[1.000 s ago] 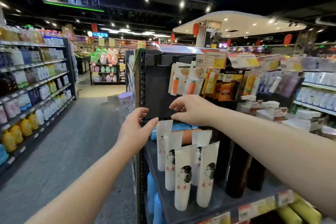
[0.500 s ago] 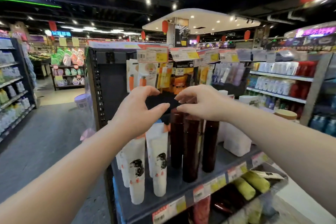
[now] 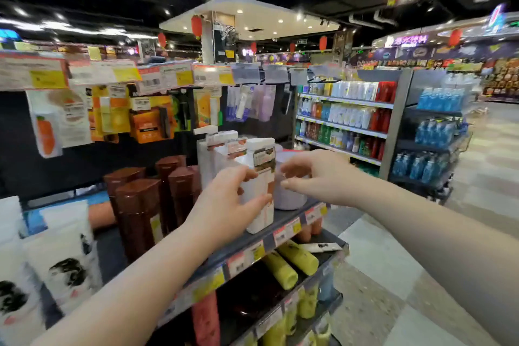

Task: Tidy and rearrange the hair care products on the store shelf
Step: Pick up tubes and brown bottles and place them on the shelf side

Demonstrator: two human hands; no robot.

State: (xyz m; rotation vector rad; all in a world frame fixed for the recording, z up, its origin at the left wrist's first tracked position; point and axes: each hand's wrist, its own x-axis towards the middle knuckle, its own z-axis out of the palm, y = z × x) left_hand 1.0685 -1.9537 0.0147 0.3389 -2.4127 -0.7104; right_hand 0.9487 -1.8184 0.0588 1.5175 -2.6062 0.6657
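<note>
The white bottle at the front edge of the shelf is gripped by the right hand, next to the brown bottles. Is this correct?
Not quite. The head view shows the left hand gripping the white bottle at the front edge of the shelf, next to the brown bottles; the right hand holds nothing.

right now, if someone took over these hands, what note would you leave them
Left grip holds the white bottle at the shelf's front edge. Right grip open, hovering beside it by the pale jar. Done: brown bottles stand grouped left of it, white tubes upright far left. Left to do: line up the white bottle, probably the jar too.
</note>
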